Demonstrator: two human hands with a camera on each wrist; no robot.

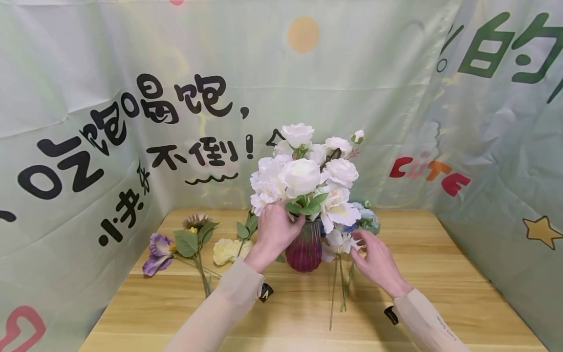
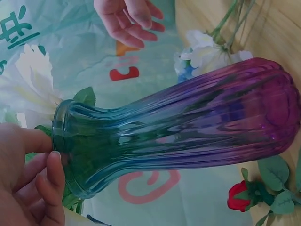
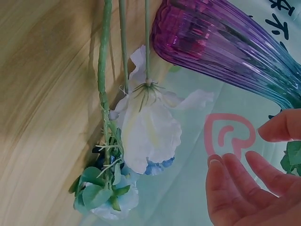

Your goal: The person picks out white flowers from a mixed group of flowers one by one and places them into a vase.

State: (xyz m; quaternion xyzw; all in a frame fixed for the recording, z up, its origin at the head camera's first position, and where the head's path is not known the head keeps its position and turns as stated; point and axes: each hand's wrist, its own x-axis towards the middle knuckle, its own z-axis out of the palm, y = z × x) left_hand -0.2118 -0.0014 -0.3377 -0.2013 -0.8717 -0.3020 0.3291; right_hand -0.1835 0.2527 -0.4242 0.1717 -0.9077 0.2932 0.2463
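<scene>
A ribbed glass vase [image 1: 304,249], teal at the neck and magenta at the base, stands upright with white artificial flowers [image 1: 301,176] bunched in its mouth. My left hand [image 1: 278,230] is curled at the rim, thumb in front, and pinches at the stems there; the leaves and blooms hide most of its grasp. In the left wrist view its fingertips [image 2: 55,162] meet the rim. To the right of the vase, my right hand [image 3: 249,183] hangs with fingers apart and holds nothing. A white flower [image 3: 150,134] lies near it, with a blue flower [image 3: 115,200] beside.
At left on the wooden table [image 1: 145,313] lie a purple flower [image 1: 158,254], a brown flower [image 1: 196,221] and a yellow one [image 1: 228,250]. A red rosebud [image 2: 240,195] shows near the vase base. Printed cloth [image 1: 352,58] encloses the back and sides.
</scene>
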